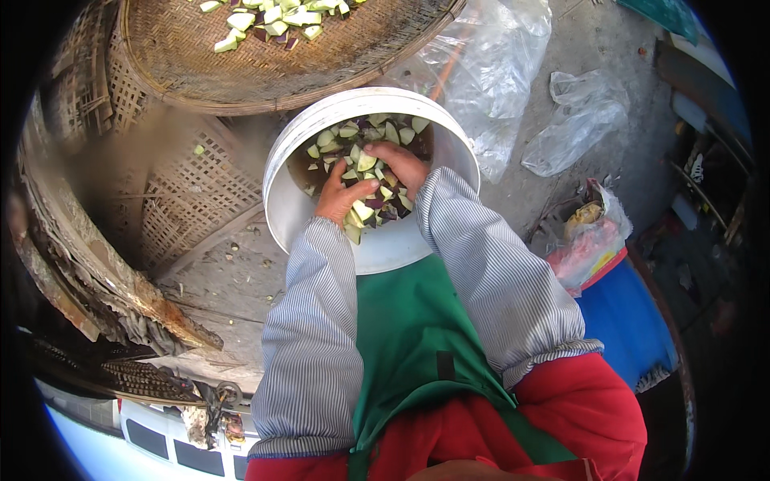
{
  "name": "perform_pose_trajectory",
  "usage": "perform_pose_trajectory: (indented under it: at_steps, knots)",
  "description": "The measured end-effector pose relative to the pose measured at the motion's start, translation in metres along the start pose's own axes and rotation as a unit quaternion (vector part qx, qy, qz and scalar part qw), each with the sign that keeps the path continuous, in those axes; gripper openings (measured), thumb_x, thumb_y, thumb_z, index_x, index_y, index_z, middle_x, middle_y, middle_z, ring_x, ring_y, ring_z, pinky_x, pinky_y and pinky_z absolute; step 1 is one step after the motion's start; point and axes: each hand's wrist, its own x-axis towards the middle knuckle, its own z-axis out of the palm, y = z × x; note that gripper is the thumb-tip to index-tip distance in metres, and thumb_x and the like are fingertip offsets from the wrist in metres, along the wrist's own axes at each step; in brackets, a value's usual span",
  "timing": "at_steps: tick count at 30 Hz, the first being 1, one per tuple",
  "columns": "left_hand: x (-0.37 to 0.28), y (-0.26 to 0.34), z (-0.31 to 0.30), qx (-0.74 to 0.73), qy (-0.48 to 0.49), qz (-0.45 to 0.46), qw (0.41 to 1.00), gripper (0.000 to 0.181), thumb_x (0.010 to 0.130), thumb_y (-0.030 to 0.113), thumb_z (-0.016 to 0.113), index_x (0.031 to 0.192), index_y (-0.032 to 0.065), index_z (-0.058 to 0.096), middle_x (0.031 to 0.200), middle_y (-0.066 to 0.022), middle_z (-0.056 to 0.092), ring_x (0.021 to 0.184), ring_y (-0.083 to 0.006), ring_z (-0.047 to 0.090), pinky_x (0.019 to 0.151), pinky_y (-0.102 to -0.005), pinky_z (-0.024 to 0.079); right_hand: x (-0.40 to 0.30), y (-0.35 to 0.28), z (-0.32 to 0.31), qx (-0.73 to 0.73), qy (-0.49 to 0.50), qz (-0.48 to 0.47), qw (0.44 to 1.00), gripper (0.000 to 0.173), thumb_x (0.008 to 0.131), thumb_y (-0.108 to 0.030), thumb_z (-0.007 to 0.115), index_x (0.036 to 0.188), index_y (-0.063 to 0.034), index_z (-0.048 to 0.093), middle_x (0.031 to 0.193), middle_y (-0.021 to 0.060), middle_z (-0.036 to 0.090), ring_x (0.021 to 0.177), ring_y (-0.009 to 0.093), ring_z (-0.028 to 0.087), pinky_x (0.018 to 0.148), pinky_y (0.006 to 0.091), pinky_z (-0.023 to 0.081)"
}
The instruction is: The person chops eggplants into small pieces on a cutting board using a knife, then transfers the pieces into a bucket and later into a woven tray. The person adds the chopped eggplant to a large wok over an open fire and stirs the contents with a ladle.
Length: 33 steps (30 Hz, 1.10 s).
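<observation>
A white plastic bucket (280, 150) stands before me with chopped eggplant pieces (363, 210) in brownish liquid. Both my hands are inside it, cupped around a heap of pale, purple-skinned pieces. My left hand (346, 195) is at the heap's left side, thumb across the front. From the right, my right hand (400, 165) curls round the same heap, its thumb on a pale chunk. Some fingertips are hidden beneath the pieces. Beyond the bucket, more cut eggplant (277, 21) lies on a round woven bamboo tray (252, 78).
Clear plastic sheeting (493, 78) and a crumpled plastic bag (571, 126) lie right of the bucket. A plastic-wrapped bundle (592, 240) rests by a blue surface (625, 324). Woven bamboo lattice (192, 186) and a weathered curved rim (102, 240) are at the left.
</observation>
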Motion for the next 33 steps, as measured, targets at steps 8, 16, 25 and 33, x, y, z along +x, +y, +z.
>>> perform_pose_trajectory:
  at_steps: [8, 16, 25, 33]
  knots:
    - [-0.089, 0.051, 0.029, -0.010, -0.014, 0.022, 1.000, 0.092, 0.070, 0.014, 0.076, 0.140, -0.0011, 0.018, 0.122, -0.0182, 0.049, 0.107, -0.0217, 0.055, 0.089, -0.0335, 0.046, -0.101, -0.055, 0.049, 0.043, 0.015, -0.011, 0.999, 0.037, 0.084, -0.029, 0.057, 0.112, -0.0040, 0.056, 0.102, 0.0079, 0.060, 0.090, 0.017, 0.059, 0.078, 0.0303, 0.050]
    - [-0.159, 0.163, 0.053, 0.018, -0.075, 0.090, 0.993, 0.092, 0.072, 0.019, 0.075, 0.141, 0.0039, 0.016, 0.124, -0.0198, 0.048, 0.110, -0.0255, 0.053, 0.092, -0.0374, 0.045, -0.156, -0.145, 0.089, 0.032, -0.058, -0.071, 0.995, 0.037, 0.087, -0.033, 0.053, 0.113, -0.0061, 0.053, 0.101, 0.0094, 0.061, 0.081, 0.018, 0.063, 0.070, 0.0308, 0.054]
    - [-0.105, 0.309, 0.038, 0.293, 0.163, 0.256, 0.906, 0.113, 0.068, 0.057, 0.070, 0.144, 0.0101, 0.001, 0.146, -0.0266, -0.001, 0.134, -0.0414, 0.017, 0.106, -0.0495, 0.025, -0.103, -0.266, 0.138, -0.039, 0.066, -0.275, 0.958, 0.089, 0.082, -0.053, 0.057, 0.144, -0.0076, 0.012, 0.145, 0.0212, 0.022, 0.134, 0.039, 0.017, 0.107, 0.0528, 0.019]
    - [-0.121, 0.167, 0.024, 0.293, 0.083, 0.473, 0.827, 0.017, 0.083, -0.002, 0.054, 0.100, -0.0013, 0.058, 0.101, -0.0097, 0.060, 0.091, -0.0146, 0.061, 0.079, -0.0282, 0.050, -0.117, -0.153, 0.074, -0.156, 0.094, -0.380, 0.907, 0.024, 0.091, -0.023, 0.052, 0.092, -0.0005, 0.060, 0.083, 0.0036, 0.063, 0.071, 0.010, 0.059, 0.062, 0.0237, 0.048]
